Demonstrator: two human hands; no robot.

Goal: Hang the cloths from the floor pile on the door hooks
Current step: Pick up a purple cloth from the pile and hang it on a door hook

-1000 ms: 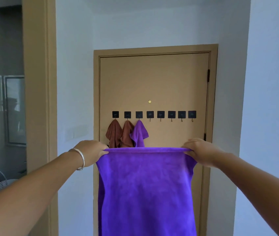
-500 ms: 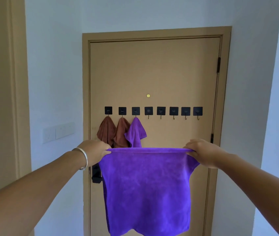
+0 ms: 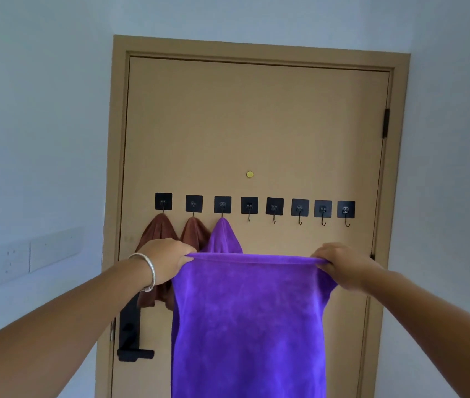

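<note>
Tan wood makes up the big door point(image 3: 256, 124) in front of me, and it has a row of eight black hooks across it. Next in size is the purple cloth point(image 3: 248, 326) I hold up in front of the door, below the hooks and not on one yet. My left hand point(image 3: 167, 261) pinches one top corner and my right hand point(image 3: 340, 267) pinches the other, so the top edge is pulled straight and the rest hangs down.

Three cloths are done: two brown cloths point(image 3: 159, 234) and a small purple cloth point(image 3: 223, 237) hang on the three hooks at the left. Five hooks are bare, and the fourth hook point(image 3: 249, 209) looks like the next one to use. I cannot see the floor pile, so I cannot tell how many cloths are left.
</note>
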